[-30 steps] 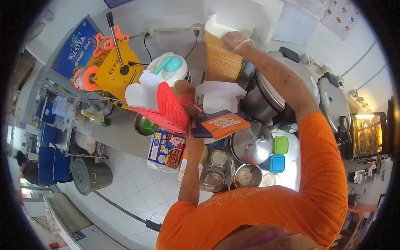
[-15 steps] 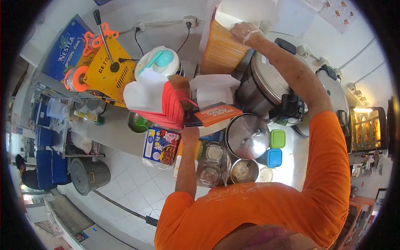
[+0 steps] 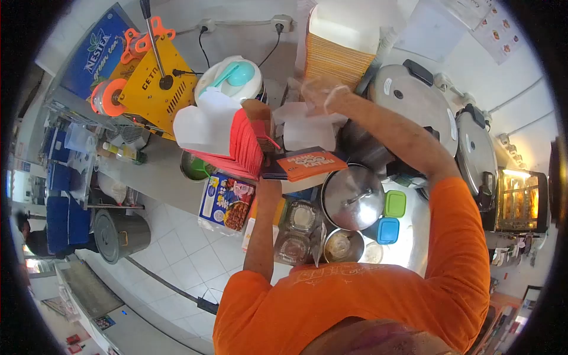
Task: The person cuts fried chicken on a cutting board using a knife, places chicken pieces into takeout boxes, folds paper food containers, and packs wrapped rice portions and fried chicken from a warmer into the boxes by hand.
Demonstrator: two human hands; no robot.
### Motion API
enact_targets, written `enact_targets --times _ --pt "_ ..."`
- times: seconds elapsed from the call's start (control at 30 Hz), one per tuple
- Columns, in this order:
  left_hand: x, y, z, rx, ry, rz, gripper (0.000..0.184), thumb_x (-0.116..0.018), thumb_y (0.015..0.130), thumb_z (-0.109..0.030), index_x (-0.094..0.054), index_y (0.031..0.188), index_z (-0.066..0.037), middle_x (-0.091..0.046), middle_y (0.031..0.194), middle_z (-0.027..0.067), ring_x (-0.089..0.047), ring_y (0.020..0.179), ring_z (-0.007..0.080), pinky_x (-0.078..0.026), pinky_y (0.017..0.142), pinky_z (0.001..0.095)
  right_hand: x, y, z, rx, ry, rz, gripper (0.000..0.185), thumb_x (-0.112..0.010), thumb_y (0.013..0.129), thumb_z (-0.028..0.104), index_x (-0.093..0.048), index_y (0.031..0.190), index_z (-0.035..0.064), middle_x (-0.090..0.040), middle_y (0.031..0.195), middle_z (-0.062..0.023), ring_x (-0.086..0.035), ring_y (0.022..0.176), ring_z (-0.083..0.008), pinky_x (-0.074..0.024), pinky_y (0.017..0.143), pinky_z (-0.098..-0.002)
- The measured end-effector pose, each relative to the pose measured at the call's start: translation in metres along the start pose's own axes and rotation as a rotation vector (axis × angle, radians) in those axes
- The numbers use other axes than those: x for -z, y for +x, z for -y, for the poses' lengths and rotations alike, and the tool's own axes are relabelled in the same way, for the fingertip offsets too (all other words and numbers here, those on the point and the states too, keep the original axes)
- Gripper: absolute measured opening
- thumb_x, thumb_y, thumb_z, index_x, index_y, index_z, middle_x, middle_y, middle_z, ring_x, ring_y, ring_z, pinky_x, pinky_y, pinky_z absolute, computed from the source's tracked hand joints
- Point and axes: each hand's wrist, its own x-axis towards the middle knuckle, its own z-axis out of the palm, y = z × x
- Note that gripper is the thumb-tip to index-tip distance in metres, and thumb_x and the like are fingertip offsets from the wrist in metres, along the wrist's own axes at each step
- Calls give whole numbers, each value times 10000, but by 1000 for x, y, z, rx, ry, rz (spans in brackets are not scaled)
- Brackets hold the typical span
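My left hand is at the near left corner of orange-and-black printed paper food boxes, beside a stack of red paper boxes. Its fingers are hidden, so its grip does not show. My right hand, in what looks like a clear plastic glove, is smeared by motion; whether it holds anything is unclear. It is above the right part of an open white box interior. Behind it stands a tall stack of yellow-orange paper boxes with white insides.
Large cookers stand to the right. Nearer are a lidded steel pot, a steel bowl, green and blue containers, and clear plastic boxes. A yellow sealing machine with a lever stands left.
My right hand has come down from the top of the yellow-orange stack toward the open white box. My left hand has stayed by the printed boxes. The view has shifted slightly.
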Motion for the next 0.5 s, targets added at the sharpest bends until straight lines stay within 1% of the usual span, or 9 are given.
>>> enact_targets --times 0.07,0.13,0.17,0.23,0.27,0.33,0.43,0.47,0.5 --pt "8 5 -4 107 -78 -18 153 -596 896 -179 -685 823 -79 -696 897 155 -687 826 353 -562 654 468 -43 14 -2 -120 63 434 425 -716 863 344 -723 1139 21 -734 1088 -179 -711 1009 -339 -572 863 -438" --pt "37 11 -13 265 -202 -31 186 -575 933 -191 -680 859 -56 -691 891 177 -686 842 382 -566 674 491 -127 24 -31 -185 84 234 264 -620 926 234 -775 1010 38 -754 1039 -177 -727 1005 -326 -583 860 -440" --pt "54 16 -16 357 -275 -39 206 -564 952 -198 -678 879 -43 -689 890 188 -684 851 397 -569 687 502 -126 25 -37 -285 64 187 258 -595 936 211 -773 1016 42 -754 1039 -174 -729 1004 -322 -585 852 -442" --pt "63 20 -14 403 -356 24 238 -573 959 -226 -671 927 -12 -683 910 215 -680 887 414 -566 732 523 -121 26 -40 -482 31 101 260 -547 954 165 -768 1029 50 -755 1039 -169 -734 1002 -314 -590 838 -447" --pt "66 20 -14 425 -398 57 260 -578 962 -240 -668 952 4 -681 920 228 -679 906 423 -564 755 534 -117 29 -43 -512 26 95 266 -537 955 165 -768 1022 50 -754 1045 -171 -733 1007 -315 -591 835 -452" --pt "70 15 -18 371 -388 14 256 -602 937 -216 -647 1028 18 -672 998 238 -677 946 424 -562 786 538 -111 30 -51 -577 13 89 280 -517 959 165 -768 1008 51 -751 1056 -174 -733 1019 -317 -591 830 -460" --pt "76 22 -31 305 -448 -177 285 -626 904 -176 -615 1111 19 -636 1134 247 -668 992 439 -555 819 548 -101 25 -43 -560 40 -109 305 -572 955 264 -745 1078 44 -745 1074 -193 -716 1052 -346 -569 884 -468" --pt "78 24 -36 287 -480 -258 300 -632 894 -162 -605 1134 16 -620 1182 249 -664 1004 447 -552 828 551 -96 24 -41 -558 93 -63 346 -607 933 308 -729 1127 49 -735 1103 -200 -701 1078 -358 -555 911 -469" --pt "84 25 -41 289 -492 -241 315 -631 888 -151 -597 1155 12 -607 1207 244 -664 1003 449 -552 831 551 -61 17 -26 -556 147 -12 406 -641 911 353 -713 1177 53 -726 1132 -207 -686 1104 -370 -541 937 -470"
